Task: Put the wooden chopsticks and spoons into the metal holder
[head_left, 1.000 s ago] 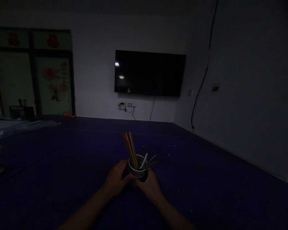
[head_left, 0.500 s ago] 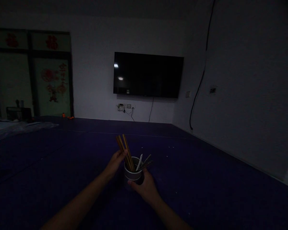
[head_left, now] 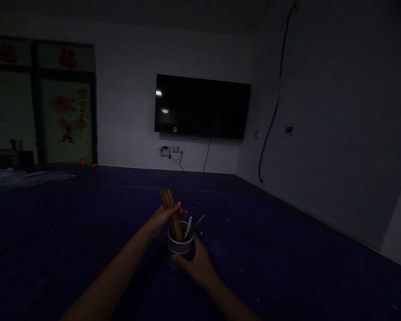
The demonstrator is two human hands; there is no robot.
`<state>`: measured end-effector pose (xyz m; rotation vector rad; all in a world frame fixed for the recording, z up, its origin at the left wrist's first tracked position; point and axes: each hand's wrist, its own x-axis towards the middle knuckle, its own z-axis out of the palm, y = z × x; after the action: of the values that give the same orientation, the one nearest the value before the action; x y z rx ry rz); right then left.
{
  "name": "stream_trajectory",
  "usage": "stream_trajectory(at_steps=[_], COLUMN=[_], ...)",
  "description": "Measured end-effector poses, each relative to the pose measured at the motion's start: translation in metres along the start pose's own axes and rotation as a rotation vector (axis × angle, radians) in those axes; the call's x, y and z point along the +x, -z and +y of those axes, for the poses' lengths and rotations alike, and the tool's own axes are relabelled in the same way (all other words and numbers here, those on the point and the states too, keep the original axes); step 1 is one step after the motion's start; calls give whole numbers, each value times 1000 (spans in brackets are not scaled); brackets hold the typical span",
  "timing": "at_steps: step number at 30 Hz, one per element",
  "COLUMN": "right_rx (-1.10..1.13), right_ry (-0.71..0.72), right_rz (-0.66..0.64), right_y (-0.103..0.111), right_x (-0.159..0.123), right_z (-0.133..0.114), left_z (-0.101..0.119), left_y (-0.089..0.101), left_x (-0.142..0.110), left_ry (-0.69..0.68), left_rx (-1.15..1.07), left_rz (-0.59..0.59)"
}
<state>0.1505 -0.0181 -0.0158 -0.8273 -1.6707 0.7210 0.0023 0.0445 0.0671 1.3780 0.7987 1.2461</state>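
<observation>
A round grey utensil holder (head_left: pixel 179 248) stands on the dark blue floor, with my right hand (head_left: pixel 198 263) wrapped round its right and near side. Several brown chopsticks (head_left: pixel 174 221) lean to the left in it, their lower ends inside. My left hand (head_left: pixel 163 216) is closed around the chopsticks above the rim, its thumb across their near side and fingertips showing beyond. A white-handled utensil (head_left: pixel 188 226) and a dark, thin-handled utensil (head_left: pixel 199 221) stick up in the right part of the holder; their lower ends are hidden.
The room is dim. A wall-mounted television (head_left: pixel 202 107) hangs above sockets and cables (head_left: pixel 172 150). Crumpled plastic sheeting (head_left: pixel 30 180) lies at the left, near small orange objects (head_left: pixel 92 165). A black cable (head_left: pixel 270 125) runs down the right wall. Small white specks dot the floor (head_left: pixel 270 240).
My left hand has closed round the chopsticks, which now stand bunched together. The utensils at the right have shifted inside the holder. The whole view has moved slightly.
</observation>
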Motion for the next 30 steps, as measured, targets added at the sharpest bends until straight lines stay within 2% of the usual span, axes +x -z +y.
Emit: stream_trajectory(at_steps=[14,22,30], right_rx=[-15,-2,-18], right_ry=[-50,-59,-75], right_rz=[12,20,14], right_y=[-6,-7,-5], right_x=[1,1,0], right_z=[3,2,2], left_z=[17,29,62], left_y=[-5,-7,-7], left_x=[-4,-9,-23], left_ry=[2,-95,-184], left_rx=[-36,17,26], left_rz=[9,33,115])
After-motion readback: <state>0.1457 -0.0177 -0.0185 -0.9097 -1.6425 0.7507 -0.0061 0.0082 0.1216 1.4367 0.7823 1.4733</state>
